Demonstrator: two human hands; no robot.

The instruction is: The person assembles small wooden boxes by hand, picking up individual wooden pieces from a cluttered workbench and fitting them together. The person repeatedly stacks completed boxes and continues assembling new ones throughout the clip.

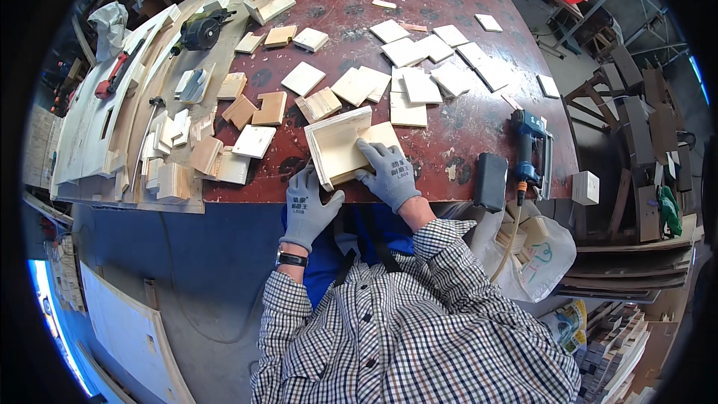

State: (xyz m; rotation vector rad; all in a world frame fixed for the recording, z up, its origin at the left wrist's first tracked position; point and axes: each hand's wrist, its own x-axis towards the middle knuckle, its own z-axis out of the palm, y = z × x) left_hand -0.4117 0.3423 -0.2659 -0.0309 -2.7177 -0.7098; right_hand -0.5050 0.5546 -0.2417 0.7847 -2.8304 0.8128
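Note:
A small box of pale plywood boards (340, 133), partly assembled, sits tilted at the near edge of the dark red table. My left hand (310, 206), in a grey glove, holds its near left corner between fingers and thumb. My right hand (392, 176), gloved the same way, grips a small square wooden board (383, 135) at the box's right side, the thumb below and the fingers over its face. Whether that board is fixed to the box I cannot tell. Just beyond lie a pale board (408, 110) and a notched wood block (318, 104).
Several loose square boards (420, 88) are scattered over the red table (479, 157). At right lie a blue air nailer (529, 150) with a hose and a black case (491, 182). Wood offcuts (173, 182), a hammer (155, 103) and a dark power tool (200, 31) are at left.

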